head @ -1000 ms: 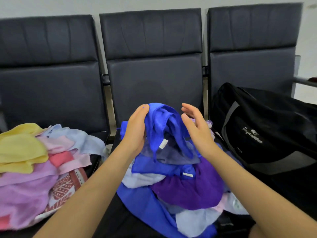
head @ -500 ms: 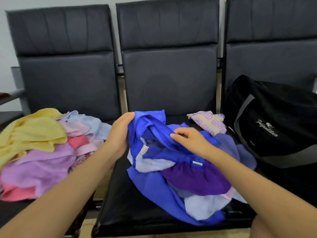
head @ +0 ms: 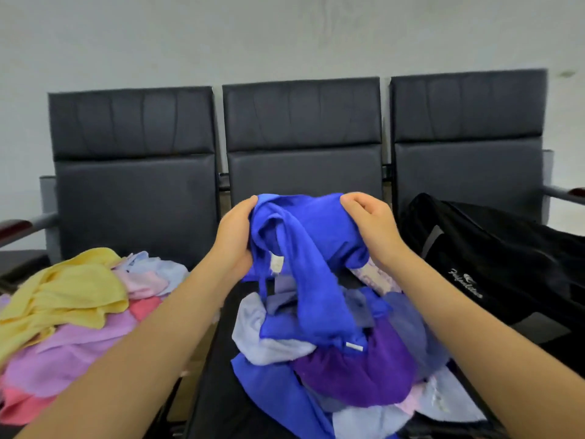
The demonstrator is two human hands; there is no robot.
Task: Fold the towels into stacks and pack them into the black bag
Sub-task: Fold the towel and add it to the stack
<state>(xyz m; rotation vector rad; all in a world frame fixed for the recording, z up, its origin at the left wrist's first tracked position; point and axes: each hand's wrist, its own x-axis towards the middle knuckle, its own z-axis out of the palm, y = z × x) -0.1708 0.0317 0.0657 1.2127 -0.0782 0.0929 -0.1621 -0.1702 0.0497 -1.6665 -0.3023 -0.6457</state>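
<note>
The fingers of the left hand [head: 232, 237] and the right hand [head: 368, 226] are curled round a bunched royal-blue towel [head: 304, 258], which is held raised above the blue and purple pile [head: 348, 375] on the middle seat [head: 221, 391]. Two corners of one edge should be found and drawn apart before folding is attempted. The black bag [head: 493, 264] is seen lying on the right seat, just beside the pile.

Before me stood three black padded chairs [head: 300, 147] in a joined row against a plain pale wall [head: 285, 36], a wood-capped armrest [head: 12, 224] at the left end.
</note>
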